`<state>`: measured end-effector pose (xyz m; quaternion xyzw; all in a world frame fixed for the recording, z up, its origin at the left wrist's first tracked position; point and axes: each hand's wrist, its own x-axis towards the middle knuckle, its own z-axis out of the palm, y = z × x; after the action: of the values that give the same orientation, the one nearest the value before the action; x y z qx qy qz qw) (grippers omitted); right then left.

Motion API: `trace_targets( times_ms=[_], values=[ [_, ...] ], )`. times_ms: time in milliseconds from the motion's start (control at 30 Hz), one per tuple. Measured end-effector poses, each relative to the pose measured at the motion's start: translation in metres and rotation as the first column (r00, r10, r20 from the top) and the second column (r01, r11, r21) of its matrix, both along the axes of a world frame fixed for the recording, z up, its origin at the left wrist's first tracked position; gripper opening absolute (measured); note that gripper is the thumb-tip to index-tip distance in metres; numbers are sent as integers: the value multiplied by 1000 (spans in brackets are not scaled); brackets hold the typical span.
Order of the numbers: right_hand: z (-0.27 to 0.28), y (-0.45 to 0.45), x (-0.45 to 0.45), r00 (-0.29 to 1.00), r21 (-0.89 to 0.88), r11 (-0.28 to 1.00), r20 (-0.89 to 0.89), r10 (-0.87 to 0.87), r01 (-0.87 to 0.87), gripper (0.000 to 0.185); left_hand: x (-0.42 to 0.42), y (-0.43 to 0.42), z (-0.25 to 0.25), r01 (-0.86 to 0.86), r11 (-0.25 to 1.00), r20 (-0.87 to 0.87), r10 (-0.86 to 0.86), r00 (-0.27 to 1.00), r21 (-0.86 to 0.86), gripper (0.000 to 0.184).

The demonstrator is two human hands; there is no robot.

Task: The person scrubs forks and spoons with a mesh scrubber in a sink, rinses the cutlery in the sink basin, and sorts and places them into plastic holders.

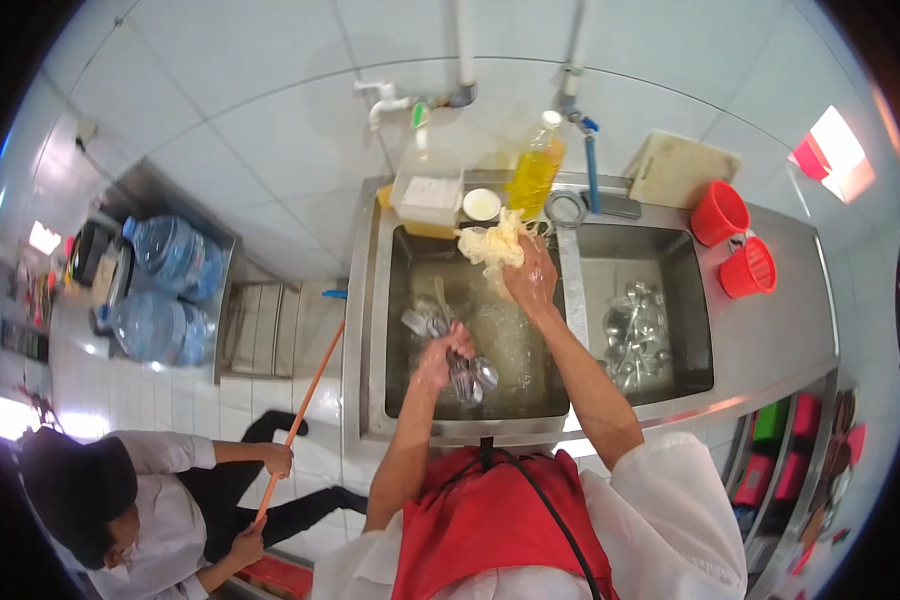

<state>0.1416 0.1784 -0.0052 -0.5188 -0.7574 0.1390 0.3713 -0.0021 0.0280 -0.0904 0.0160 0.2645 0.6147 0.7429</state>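
Note:
Over the left sink basin [398,350], my left hand [440,357] is closed around a bunch of metal spoons [475,380], which are partly blurred. Cloudy, sudsy water fills that basin beneath them. My right hand [533,275], higher up near the basin's back edge, grips a pale yellow mesh scrubber [492,246] that bunches out past the fingers. In the right basin [697,345] lies a pile of metal spoons and other cutlery [635,335].
Along the back ledge stand a plastic tub [428,195], a small white bowl [481,205], a yellow liquid bottle [537,175] and a cutting board [685,170]. Red baskets [747,268] sit at right. At left, another person [160,490] holds an orange pole [310,395].

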Motion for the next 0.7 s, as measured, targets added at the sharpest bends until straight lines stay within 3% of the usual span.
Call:
trace_targets(
  times_ms=[67, 100, 167, 200, 233, 267, 300, 333, 367, 433, 467, 500, 533, 567, 600, 633, 700],
  values=[
    [-4, -35, -9, 984, 134, 977, -35, 174, -168, 57, -8, 15, -6, -10, 1000, -36, 11, 999, 27, 14],
    [-9, -56, -11, 968, 164, 956, -15, 249, -243, 61, 3, 22, 43, -165, 973, -136, 144, 980, -160, 16],
    [-14, -100, -15, 927, -20, 926, -15, 376, -376, 65, -7, 46, -4, -210, 978, -302, 197, 933, -9, 23],
    [-16, -111, -10, 924, -18, 924, -11, 381, -381, 65, -12, 55, -34, -206, 973, -441, 233, 867, 107, 27],
    [-18, -120, -5, 938, -148, 928, 1, 346, -342, 64, -11, 57, -29, -202, 959, -503, 277, 819, 198, 31],
    [-20, -127, 2, 948, -273, 915, 22, 316, -299, 62, -9, 51, -24, -219, 972, 117, 228, 967, -83, 27],
    [-34, -129, 13, 943, -274, 910, 33, 332, -311, 62, -8, 52, -25, -235, 969, 127, 244, 961, -83, 27],
    [-58, -128, 32, 939, -175, 926, 20, 343, -335, 60, -7, 50, -28, -204, 974, -2, 205, 979, -101, 22],
    [-73, -129, 51, 923, -75, 921, 8, 384, -382, 58, -9, 47, -29, -224, 972, 3, 225, 974, -65, 19],
    [-67, -134, 82, 939, -246, 917, 66, 338, -313, 53, -9, 39, -30, -263, 965, 18, 263, 965, 8, 18],
    [-103, -124, 105, 900, -174, 914, 182, 396, -367, 49, -6, 41, -48, -232, 973, 59, 232, 971, -5, 17],
    [-111, -123, 124, 942, -336, 887, 0, 335, -316, 42, 11, 31, -16, -398, 910, -263, 358, 896, -119, 18],
    [-117, -123, 142, 985, -451, 883, 48, 168, -129, 38, 19, 32, -21, -420, 886, -347, 339, 875, -194, 16],
    [-172, -83, 189, 953, -515, 833, 94, 289, -202, 38, 27, 25, -23, -378, 922, -41, 383, 923, 89, 17],
    [-136, -86, 177, 914, -759, 592, -396, -86, -272, 44, 38, 14, -9, -388, 917, -55, 394, 918, 86, 20],
    [-153, -58, 201, 806, -781, 431, -565, -178, -452, 52, 51, 14, -19, -365, 900, 247, 306, 919, 241, 24],
    [-167, -10, 220, 716, -771, 209, -636, -288, -602, 59, 89, 6, -16, -471, 798, 439, 294, 849, 377, 24]
  ],
)
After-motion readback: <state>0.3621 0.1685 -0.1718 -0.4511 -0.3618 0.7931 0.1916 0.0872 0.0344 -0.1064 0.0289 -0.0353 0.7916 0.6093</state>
